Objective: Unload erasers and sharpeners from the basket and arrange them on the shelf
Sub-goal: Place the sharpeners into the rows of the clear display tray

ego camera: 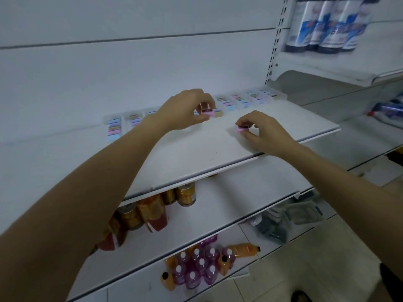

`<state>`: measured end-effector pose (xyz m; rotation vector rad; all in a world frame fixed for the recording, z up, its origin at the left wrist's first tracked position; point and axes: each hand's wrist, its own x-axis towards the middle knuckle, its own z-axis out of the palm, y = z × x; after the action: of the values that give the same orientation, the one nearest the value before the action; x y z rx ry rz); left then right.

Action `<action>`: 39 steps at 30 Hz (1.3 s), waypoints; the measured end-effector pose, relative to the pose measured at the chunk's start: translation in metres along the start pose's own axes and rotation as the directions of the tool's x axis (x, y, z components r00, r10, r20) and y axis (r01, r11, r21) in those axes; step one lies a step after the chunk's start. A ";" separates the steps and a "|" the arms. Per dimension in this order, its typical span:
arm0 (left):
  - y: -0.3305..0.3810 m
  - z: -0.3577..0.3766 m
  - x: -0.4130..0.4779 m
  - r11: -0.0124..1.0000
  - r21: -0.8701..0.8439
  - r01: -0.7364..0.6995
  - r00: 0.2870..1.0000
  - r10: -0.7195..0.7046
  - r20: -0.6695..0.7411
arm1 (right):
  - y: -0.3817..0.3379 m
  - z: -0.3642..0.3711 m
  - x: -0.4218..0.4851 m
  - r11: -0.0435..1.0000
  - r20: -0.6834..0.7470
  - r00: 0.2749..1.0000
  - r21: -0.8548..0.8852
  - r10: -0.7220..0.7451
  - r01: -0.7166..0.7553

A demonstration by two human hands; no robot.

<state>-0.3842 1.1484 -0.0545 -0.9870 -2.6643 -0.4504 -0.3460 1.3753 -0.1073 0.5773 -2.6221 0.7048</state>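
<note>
My left hand (185, 110) pinches a small pink sharpener (206, 111) just above the white shelf (196, 153), close to a tan eraser (218, 114). My right hand (261, 131) grips a second pink sharpener (242, 128) that sits low on the shelf, farther right and nearer the front. Along the back of the shelf runs a row of clear trays (239, 101) with pastel erasers in pink, blue, purple and tan; more such stacks (114, 127) stand at the left. No basket is in view.
Orange cans and bottles (152, 210) stand on the shelf below. Purple and orange bottles (196, 267) fill the lowest shelf, with dark plastic containers (290, 216) to the right. Blue-and-white bottles (327, 25) stand on the upper right shelf. A perforated upright (275, 44) divides the bays.
</note>
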 end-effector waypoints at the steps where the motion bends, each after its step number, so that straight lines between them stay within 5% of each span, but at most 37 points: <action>1: -0.002 0.002 0.008 1.000 -0.007 -0.020 1.000 0.020 -0.002 | 0.005 -0.001 0.002 1.000 -0.008 1.000 0.002 0.018 -0.018; 7: -0.008 0.021 0.051 0.999 -0.029 -0.023 1.000 0.023 -0.010 | 0.039 -0.012 0.021 0.999 -0.063 0.997 0.013 0.045 -0.044; 23: 0.006 0.081 0.124 0.951 -0.153 0.268 0.931 -0.296 -0.212 | 0.138 -0.005 0.120 0.980 -0.081 0.984 0.110 -0.158 0.166; 39: 0.018 0.105 0.109 0.942 0.042 0.334 0.927 -0.320 -0.198 | 0.152 0.003 0.109 0.956 0.005 0.967 0.149 -0.256 0.253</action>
<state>-0.4662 1.2644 -0.1098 -0.4493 -2.6523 -0.4801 -0.5111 1.4622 -0.1214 0.9530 -2.4675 0.8163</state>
